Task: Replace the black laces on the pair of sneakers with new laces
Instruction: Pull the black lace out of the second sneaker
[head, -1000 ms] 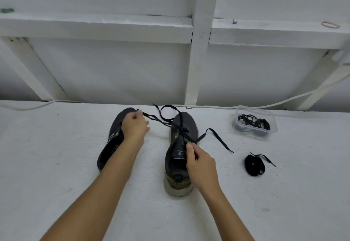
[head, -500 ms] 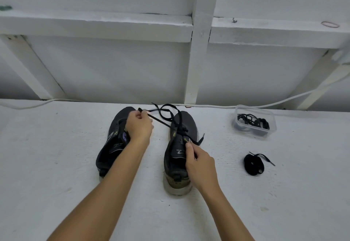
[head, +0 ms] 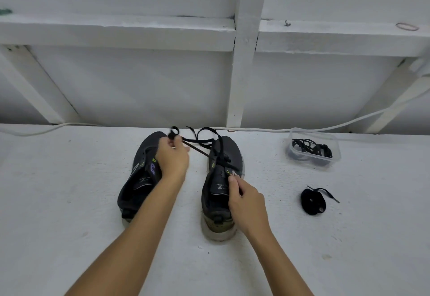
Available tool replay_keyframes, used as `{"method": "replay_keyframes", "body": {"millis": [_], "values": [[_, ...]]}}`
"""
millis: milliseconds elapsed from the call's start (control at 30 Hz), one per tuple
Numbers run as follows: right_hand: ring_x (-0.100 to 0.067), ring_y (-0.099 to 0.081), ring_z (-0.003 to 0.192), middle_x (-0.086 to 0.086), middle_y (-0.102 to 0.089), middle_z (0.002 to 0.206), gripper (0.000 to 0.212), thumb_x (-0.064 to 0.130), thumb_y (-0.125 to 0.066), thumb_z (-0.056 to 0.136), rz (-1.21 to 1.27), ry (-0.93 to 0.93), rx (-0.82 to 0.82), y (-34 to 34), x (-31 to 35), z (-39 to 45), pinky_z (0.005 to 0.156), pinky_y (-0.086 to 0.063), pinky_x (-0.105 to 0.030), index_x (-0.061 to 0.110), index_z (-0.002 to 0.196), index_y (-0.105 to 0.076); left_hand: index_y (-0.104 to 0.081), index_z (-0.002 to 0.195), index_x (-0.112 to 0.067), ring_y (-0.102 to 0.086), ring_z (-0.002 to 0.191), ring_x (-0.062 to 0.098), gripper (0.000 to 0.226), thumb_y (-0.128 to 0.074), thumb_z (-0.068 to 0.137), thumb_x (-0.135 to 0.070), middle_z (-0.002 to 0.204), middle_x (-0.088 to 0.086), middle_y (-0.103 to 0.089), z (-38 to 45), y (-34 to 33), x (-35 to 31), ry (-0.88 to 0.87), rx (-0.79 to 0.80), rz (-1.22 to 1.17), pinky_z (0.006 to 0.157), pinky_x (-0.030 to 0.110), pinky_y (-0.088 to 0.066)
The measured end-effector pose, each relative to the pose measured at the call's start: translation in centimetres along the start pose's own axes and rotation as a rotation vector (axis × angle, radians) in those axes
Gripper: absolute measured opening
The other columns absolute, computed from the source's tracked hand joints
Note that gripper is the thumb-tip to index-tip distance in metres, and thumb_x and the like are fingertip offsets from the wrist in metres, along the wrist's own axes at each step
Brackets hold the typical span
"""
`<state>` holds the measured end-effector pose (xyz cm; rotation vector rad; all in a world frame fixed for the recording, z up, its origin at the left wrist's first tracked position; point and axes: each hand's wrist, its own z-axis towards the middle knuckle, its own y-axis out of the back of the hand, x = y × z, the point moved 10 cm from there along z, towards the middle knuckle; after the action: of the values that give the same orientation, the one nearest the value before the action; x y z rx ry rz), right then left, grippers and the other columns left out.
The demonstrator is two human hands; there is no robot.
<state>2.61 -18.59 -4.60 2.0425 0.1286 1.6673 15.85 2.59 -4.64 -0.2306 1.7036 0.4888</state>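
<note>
Two dark grey sneakers stand side by side on the white surface, toes away from me. The left sneaker [head: 139, 179] has no lace showing. A black lace [head: 204, 143] runs through the eyelets of the right sneaker [head: 226, 156] and loops loosely over its toe. My left hand [head: 172, 158] hovers over the left sneaker and pinches one end of that lace, pulled taut to the left. My right hand [head: 246, 200] pinches the lace at the right sneaker's upper eyelets beside the tongue.
A coiled black lace [head: 311, 201] lies on the surface to the right. Behind it a clear plastic tub [head: 313, 149] holds more black laces. A white cable [head: 256, 130] runs along the back wall. A white post [head: 242, 63] rises behind the shoes.
The loose lace end lying right of the right sneaker has been drawn in through the eyelets. My left hand has moved right and slightly up with the lace end.
</note>
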Motion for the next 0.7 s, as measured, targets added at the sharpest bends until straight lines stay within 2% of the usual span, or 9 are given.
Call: {"method": "replay_keyframes", "body": {"millis": [67,167,233,333,400,533,567,633,700], "values": [[-0.006,-0.049,0.053,0.007,-0.060,0.060,0.037,0.038,-0.044,0.105,0.010,0.000,-0.007,0.0,0.1,0.0,0.051,-0.038,-0.012,0.037,0.070,-0.055,-0.053,0.099,-0.009,-0.063,0.068,0.012,0.020,-0.049,0.103,-0.028,0.084,0.001,-0.061,0.3,0.3,0.6,0.095,0.014,-0.052,0.060,0.030,-0.056],[-0.005,-0.049,0.054,0.006,-0.060,0.061,0.037,0.039,-0.044,0.105,0.004,0.000,-0.005,0.0,-0.1,0.1,0.052,-0.037,-0.015,0.032,0.070,-0.055,-0.067,0.102,-0.012,-0.067,0.077,0.017,0.034,-0.059,0.096,-0.044,0.090,0.004,-0.070,-2.6,-3.9,3.5,0.242,0.463,0.142,0.075,0.034,-0.060],[-0.002,-0.052,0.057,0.008,-0.059,0.060,0.035,0.039,-0.043,0.105,-0.005,0.002,-0.003,0.0,-0.1,0.1,0.054,-0.039,-0.013,0.033,0.074,-0.058,-0.073,0.100,-0.021,-0.071,0.089,0.015,0.026,-0.067,0.090,-0.044,0.095,-0.002,-0.075,-4.8,-5.5,4.0,0.182,0.629,0.152,0.085,0.036,-0.060],[0.000,-0.056,0.064,0.008,-0.063,0.066,0.031,0.039,-0.043,0.106,-0.025,0.009,-0.001,0.0,-0.2,0.2,0.057,-0.040,-0.011,0.033,0.082,-0.061,-0.074,0.093,-0.023,-0.069,0.090,0.010,0.011,-0.072,0.088,-0.033,0.092,-0.008,-0.074,-4.5,-5.4,2.4,-0.023,0.503,0.156,0.083,0.028,-0.056],[-0.003,-0.058,0.069,0.009,-0.063,0.069,0.032,0.039,-0.043,0.106,-0.018,-0.004,0.000,-0.1,-0.3,0.2,0.057,-0.042,-0.014,0.029,0.086,-0.065,-0.069,0.091,-0.022,-0.069,0.085,0.009,0.008,-0.066,0.093,-0.028,0.092,-0.007,-0.071,-3.8,-5.0,1.3,-0.104,0.411,0.158,0.081,0.029,-0.055],[-0.012,-0.058,0.065,0.005,-0.068,0.074,0.035,0.040,-0.041,0.106,0.002,-0.022,0.000,-0.2,-0.7,0.2,0.056,-0.042,-0.016,0.025,0.087,-0.068,-0.052,0.103,-0.016,-0.070,0.079,0.012,0.008,-0.049,0.104,-0.023,0.098,0.001,-0.064,-1.5,-2.0,2.4,0.136,0.112,-0.245,0.065,0.030,-0.057],[-0.011,-0.056,0.061,0.003,-0.069,0.073,0.036,0.040,-0.041,0.106,0.002,-0.023,0.000,-0.2,-0.7,0.2,0.054,-0.040,-0.016,0.026,0.083,-0.066,-0.052,0.106,-0.015,-0.070,0.079,0.012,0.010,-0.048,0.104,-0.024,0.097,0.000,-0.063,-1.4,-1.6,2.7,0.157,0.083,-0.243,0.064,0.030,-0.057],[-0.008,-0.055,0.060,0.006,-0.071,0.077,0.036,0.042,-0.043,0.105,0.003,-0.032,-0.003,-0.1,-0.6,0.3,0.054,-0.040,-0.016,0.026,0.080,-0.064,-0.056,0.105,-0.015,-0.067,0.080,0.013,0.019,-0.049,0.103,-0.033,0.095,0.000,-0.067,-1.8,-2.4,3.1,0.150,0.203,-0.105,0.072,0.037,-0.060],[-0.005,-0.060,0.066,0.019,-0.070,0.082,0.033,0.045,-0.046,0.103,-0.009,-0.049,0.003,0.1,-0.4,0.3,0.058,-0.043,-0.014,0.031,0.083,-0.068,-0.064,0.104,-0.020,-0.068,0.086,0.014,0.023,-0.055,0.100,-0.040,0.101,-0.001,-0.070,-3.1,-4.5,3.9,0.148,0.447,0.022,0.083,0.041,-0.058]]}}
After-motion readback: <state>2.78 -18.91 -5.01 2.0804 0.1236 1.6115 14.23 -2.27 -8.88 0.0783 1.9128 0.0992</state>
